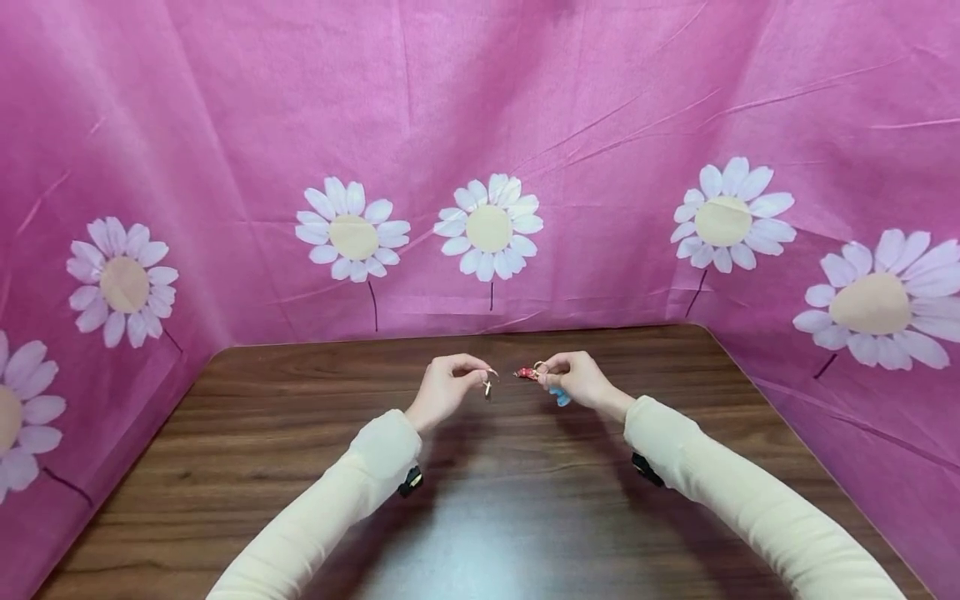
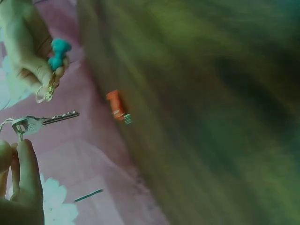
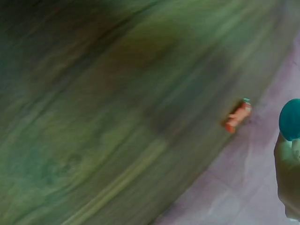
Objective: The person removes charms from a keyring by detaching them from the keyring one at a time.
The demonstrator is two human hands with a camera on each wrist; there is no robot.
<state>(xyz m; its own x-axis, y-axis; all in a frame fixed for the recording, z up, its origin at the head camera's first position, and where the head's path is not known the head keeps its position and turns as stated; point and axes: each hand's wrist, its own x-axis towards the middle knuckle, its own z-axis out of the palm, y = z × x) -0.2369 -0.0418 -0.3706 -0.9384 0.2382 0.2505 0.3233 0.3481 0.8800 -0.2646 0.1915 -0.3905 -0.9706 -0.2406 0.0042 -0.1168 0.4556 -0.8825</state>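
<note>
My left hand (image 1: 442, 387) pinches a metal key ring between thumb and fingertips. A silver key (image 2: 61, 118) with a notched blade hangs from it, pointing toward the other hand in the left wrist view. Opposite, my right hand (image 1: 581, 377) grips a keychain with a gold ring (image 2: 45, 91) and a blue rounded charm (image 2: 58, 54); the charm hangs below the fingers in the head view. The key and the gold ring are apart. A small orange-red piece with a green end (image 3: 238, 116) lies on the table, overlapping the right fingertips in the head view.
Both hands are over the far half of a dark wood-grain table (image 1: 300, 433). Pink cloth (image 1: 585, 92) printed with white daisies surrounds its back and sides. Black wrist cameras (image 1: 411, 481) sit below both sleeves.
</note>
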